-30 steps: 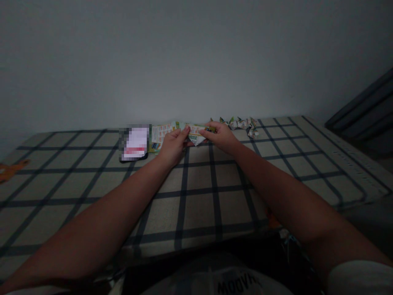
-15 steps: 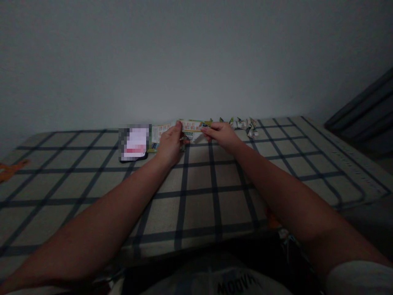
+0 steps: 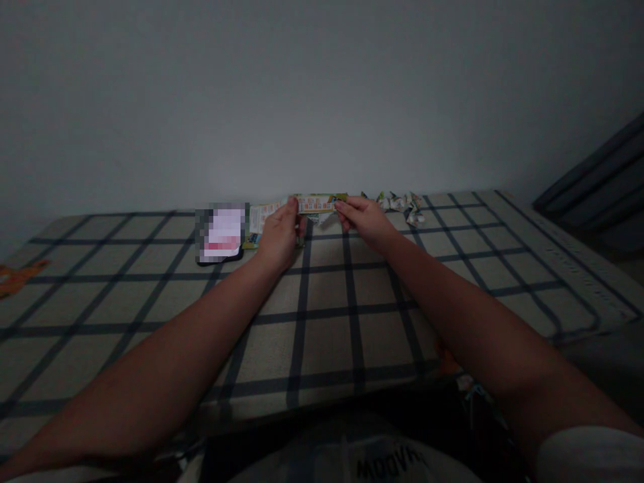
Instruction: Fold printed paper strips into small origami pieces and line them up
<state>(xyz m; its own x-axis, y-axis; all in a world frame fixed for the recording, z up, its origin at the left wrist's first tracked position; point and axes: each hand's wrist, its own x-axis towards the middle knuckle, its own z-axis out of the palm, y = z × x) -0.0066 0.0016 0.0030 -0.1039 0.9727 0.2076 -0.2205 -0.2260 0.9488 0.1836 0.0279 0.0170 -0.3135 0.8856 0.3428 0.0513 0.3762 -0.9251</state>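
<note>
A printed, folded sheet of paper [image 3: 316, 203] is stretched between my two hands above the far side of the table. My left hand [image 3: 279, 231] pinches its left end, thumb on top. The right end is gripped between the thumb and fingers of my right hand [image 3: 365, 218]. A pale flap of the paper hangs down between the hands. Behind my left hand lies more printed paper [image 3: 259, 218], partly covered by that hand. Several small folded paper pieces [image 3: 400, 201] sit just right of my right hand.
A phone with a blurred screen [image 3: 224, 231] lies left of the papers. The checked tablecloth [image 3: 327, 288] covers the table, which meets a bare wall [image 3: 322, 100] at the back. An orange shape [image 3: 20, 276] shows at the left edge, dark folded fabric [image 3: 598, 174] at the right.
The paper's pointed lower part has tipped away from view, and its upper strip now shows as a long band. My left hand has shifted slightly left; both hands keep hold.
</note>
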